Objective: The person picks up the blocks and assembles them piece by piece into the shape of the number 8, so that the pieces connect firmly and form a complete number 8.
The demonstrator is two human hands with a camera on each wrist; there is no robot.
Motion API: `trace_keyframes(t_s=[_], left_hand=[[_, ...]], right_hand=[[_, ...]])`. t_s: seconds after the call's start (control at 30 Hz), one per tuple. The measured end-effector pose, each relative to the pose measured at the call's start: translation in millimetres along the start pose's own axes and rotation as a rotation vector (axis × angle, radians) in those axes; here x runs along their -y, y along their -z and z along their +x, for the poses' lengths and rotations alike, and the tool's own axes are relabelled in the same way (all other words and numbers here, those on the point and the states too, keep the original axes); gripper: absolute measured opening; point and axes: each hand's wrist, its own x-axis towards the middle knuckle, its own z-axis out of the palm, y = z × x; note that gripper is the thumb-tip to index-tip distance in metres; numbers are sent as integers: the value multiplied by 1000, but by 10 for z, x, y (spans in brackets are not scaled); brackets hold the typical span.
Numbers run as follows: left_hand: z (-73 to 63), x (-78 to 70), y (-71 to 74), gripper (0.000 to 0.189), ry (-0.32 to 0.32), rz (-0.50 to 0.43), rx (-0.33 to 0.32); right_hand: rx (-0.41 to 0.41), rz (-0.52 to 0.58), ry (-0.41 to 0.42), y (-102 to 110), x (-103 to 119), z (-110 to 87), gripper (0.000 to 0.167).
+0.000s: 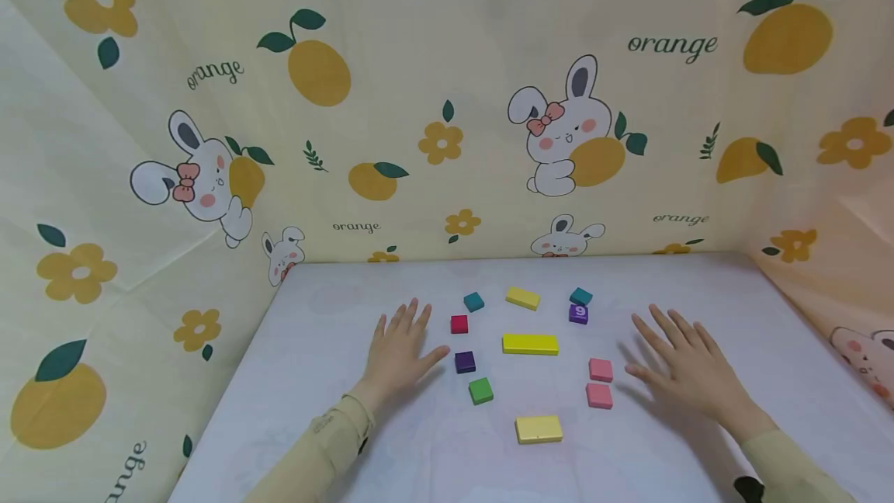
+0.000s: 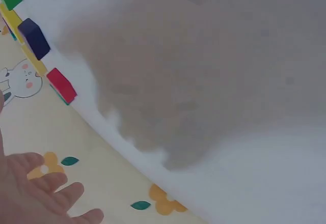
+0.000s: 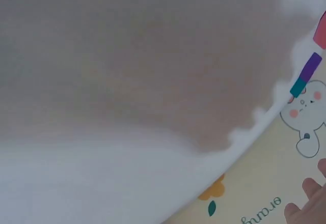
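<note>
Left hand (image 1: pixel 400 354) and right hand (image 1: pixel 691 375) spread wide, holding nothing; seemingly poised before a grasp
Dark purple block (image 1: pixel 464 362) lies near the left, pink blocks (image 1: pixel 601 369) near the right, yellow bar (image 1: pixel 530 345) between; taking one would call for pinching fingers.

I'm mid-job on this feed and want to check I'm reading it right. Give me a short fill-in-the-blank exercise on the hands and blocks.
1. In the head view, the left hand, fingers spread, holds ____.
2. The two blocks nearest the right hand are both ____.
3. The dark purple block lies between the red block and a ____ block.
4. The digit showing on the bright purple block is ____.

Missing words: nothing; pink; green; 9.
</note>
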Motion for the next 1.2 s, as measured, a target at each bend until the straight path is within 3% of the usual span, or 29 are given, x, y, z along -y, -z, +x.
trace_keyframes(t_s=[0.27,0.47,0.7,0.9,1.2], left_hand=[[183,-232,54,64,-62,-3,-74],[330,-497,21,45,-151,23,-116],[439,-745,-99,37,-252,51,-144],[503,-887,-165,35,-262,37,-85],[582,-962,-299,35,-246,27,22]], right_hand=[[-62,76,2,42,108,105,74],[9,152,-38,43,190,167,60],[145,236,-100,-37,307,201,57],[196,249,-98,-68,363,221,51],[249,252,-88,-46,380,253,41]])
